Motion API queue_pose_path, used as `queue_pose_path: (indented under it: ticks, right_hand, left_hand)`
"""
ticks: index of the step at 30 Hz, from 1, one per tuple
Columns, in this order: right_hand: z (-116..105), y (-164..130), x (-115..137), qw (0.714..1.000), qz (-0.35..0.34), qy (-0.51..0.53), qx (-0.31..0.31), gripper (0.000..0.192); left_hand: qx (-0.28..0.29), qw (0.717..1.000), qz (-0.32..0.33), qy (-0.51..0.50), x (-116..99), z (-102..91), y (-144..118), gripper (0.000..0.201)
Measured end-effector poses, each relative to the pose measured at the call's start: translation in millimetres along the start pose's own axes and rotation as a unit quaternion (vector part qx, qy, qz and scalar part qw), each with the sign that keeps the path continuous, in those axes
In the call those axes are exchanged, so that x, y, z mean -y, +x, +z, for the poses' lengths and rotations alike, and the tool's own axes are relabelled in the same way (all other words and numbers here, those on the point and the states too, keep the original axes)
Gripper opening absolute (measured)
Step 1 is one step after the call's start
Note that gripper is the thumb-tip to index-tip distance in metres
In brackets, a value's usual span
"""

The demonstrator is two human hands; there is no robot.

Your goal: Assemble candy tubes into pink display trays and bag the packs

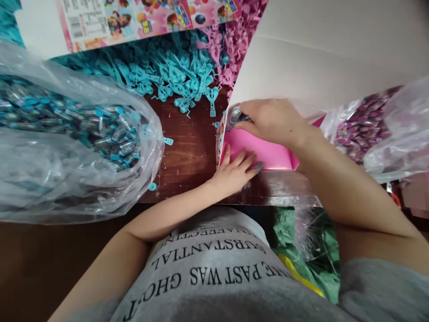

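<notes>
A pink-lined cardboard box (264, 150) lies at the table's front edge, its large white lid (311, 49) raised behind it. My left hand (233, 176) rests with spread fingers over the box's front left edge; something grey covers one fingertip. Inside the left end, my right hand (271, 118) is closed on a small shiny blue-and-clear plastic piece (236, 117). Its exact kind is unclear, as the fingers cover part of it.
On the left, a clear plastic bag (147, 134) holds many blue-capped tubes (124, 138). Turquoise plastic pieces (167, 67) and pink ones (231, 49) heap behind, under a printed carton (134, 22). Another bag (402, 129) with purple-pink items (365, 125) stands right of the box.
</notes>
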State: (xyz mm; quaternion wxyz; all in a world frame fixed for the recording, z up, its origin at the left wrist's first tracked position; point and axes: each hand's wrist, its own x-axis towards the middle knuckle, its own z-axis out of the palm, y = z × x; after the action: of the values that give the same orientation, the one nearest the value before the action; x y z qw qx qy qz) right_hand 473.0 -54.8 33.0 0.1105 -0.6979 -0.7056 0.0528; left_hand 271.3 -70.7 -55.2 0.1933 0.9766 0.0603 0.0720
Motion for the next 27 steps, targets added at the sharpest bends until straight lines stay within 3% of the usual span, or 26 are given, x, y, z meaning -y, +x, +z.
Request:
queue_pose_path:
  ticks: [3,6,8,10,12,14,15,17,19,20,22,24,27]
  right_hand:
    - [-3,-6,21,0.998,0.011,-0.055,-0.030,0.040]
    - [6,-17,31,0.996,0.017,-0.075,-0.048,0.033]
    - [15,-22,30,0.995,0.011,-0.083,-0.046,0.031]
    - [25,-26,25,0.994,0.010,-0.100,-0.051,0.033]
    - [32,-28,20,0.992,0.007,-0.106,-0.072,0.036]
    - [36,-30,17,0.990,0.005,-0.089,-0.107,0.042]
    - [37,-32,17,0.989,0.006,-0.073,-0.127,0.048]
    - [35,-35,22,0.984,0.008,-0.041,-0.171,0.059]
    - [31,-40,31,0.977,-0.006,-0.024,-0.210,0.064]
    - [28,-42,38,0.974,-0.021,-0.020,-0.226,0.064]
    - [22,-42,55,0.967,-0.055,-0.011,-0.250,0.065]
    - [17,-36,77,0.965,-0.081,0.015,-0.248,0.063]
    - [20,-9,120,0.975,-0.109,0.068,-0.182,0.050]
  left_hand:
    - [0.003,1.000,-0.011,-0.011,-1,4.9,4,0.056]
    - [-0.008,1.000,-0.010,-0.022,-6,7.6,3,0.050]
    - [-0.042,0.998,0.015,-0.045,-5,-0.4,-4,0.039]
    - [-0.113,0.990,0.041,-0.079,7,-18.4,-13,0.033]
    - [-0.216,0.972,0.000,-0.094,36,-42.0,-16,0.035]
    - [-0.308,0.940,-0.123,-0.075,79,-62.3,-10,0.039]
    - [-0.328,0.926,-0.180,-0.059,103,-68.6,-3,0.041]
    - [-0.298,0.918,-0.258,-0.034,147,-71.1,11,0.042]
    - [-0.231,0.919,-0.319,-0.004,173,-63.0,21,0.045]
    - [-0.183,0.920,-0.347,0.010,175,-56.9,22,0.046]
    - [-0.121,0.921,-0.368,0.044,160,-44.1,18,0.049]
    - [-0.107,0.922,-0.364,0.073,128,-33.4,5,0.048]
    - [-0.117,0.924,-0.359,0.060,80,-23.4,-26,0.045]
